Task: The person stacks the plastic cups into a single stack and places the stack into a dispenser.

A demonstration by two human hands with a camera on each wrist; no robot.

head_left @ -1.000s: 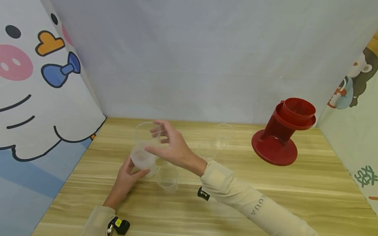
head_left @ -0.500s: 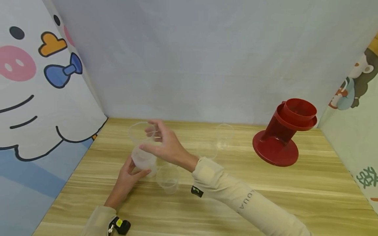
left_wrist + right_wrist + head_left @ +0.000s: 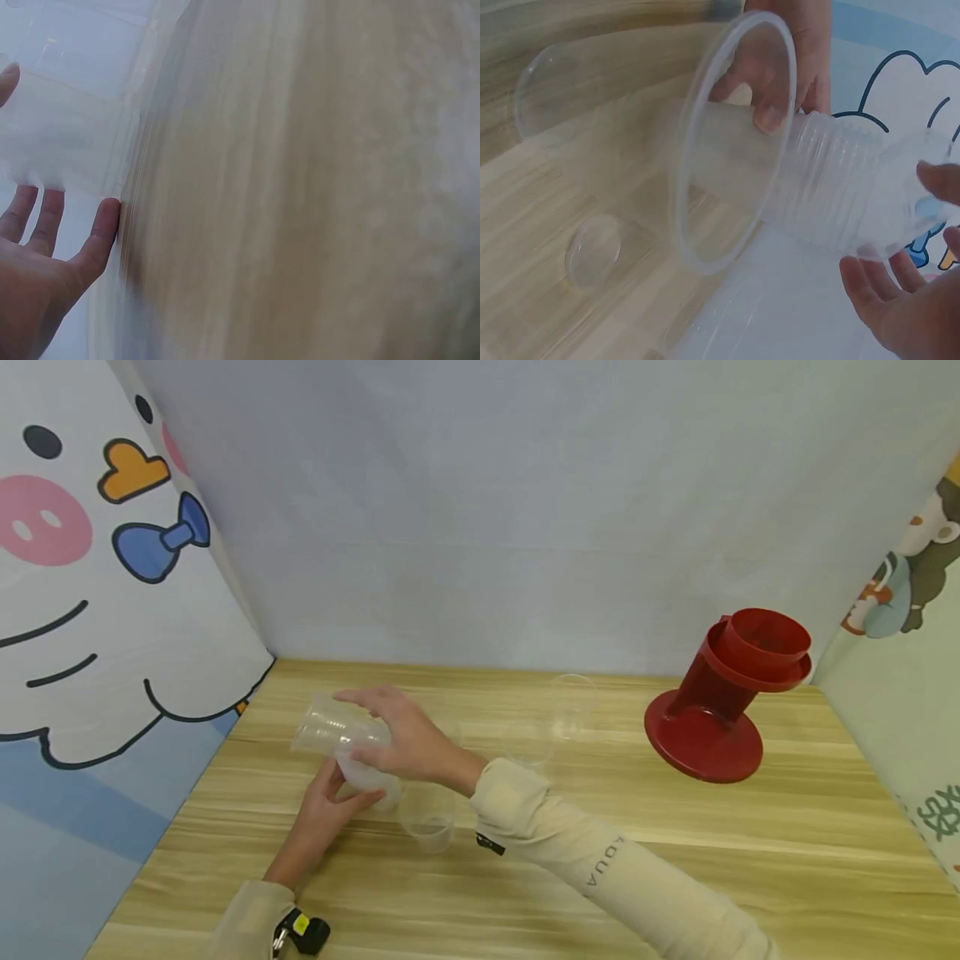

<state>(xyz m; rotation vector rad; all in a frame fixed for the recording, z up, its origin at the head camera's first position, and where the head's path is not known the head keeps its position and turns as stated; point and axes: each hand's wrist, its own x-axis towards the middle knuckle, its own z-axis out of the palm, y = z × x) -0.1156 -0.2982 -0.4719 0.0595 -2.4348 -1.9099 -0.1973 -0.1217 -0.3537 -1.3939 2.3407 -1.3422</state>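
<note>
In the head view my left hand (image 3: 326,814) grips a stack of clear plastic cups (image 3: 371,783) at the table's left side. My right hand (image 3: 408,735) holds another clear plastic cup (image 3: 324,727) just above that stack, tipped on its side with its wide end to the left. It partly hides the stack's mouth. In the right wrist view, several nested rims (image 3: 829,161) show between my two hands. The left wrist view has my left fingers (image 3: 49,217) against the cloudy cup wall (image 3: 60,139). A further clear cup (image 3: 429,818) stands right beside the stack.
Two more clear cups, one nearer (image 3: 528,752) and one farther back (image 3: 572,714), stand right of my right hand. A red stand with a round base (image 3: 701,739) is at the back right. Cloth-covered walls (image 3: 480,527) border the wood-grain table (image 3: 600,860).
The right hand has moved left and turned its cup from roughly upright onto its side, lower over the stack. My left hand and the stack have stayed put.
</note>
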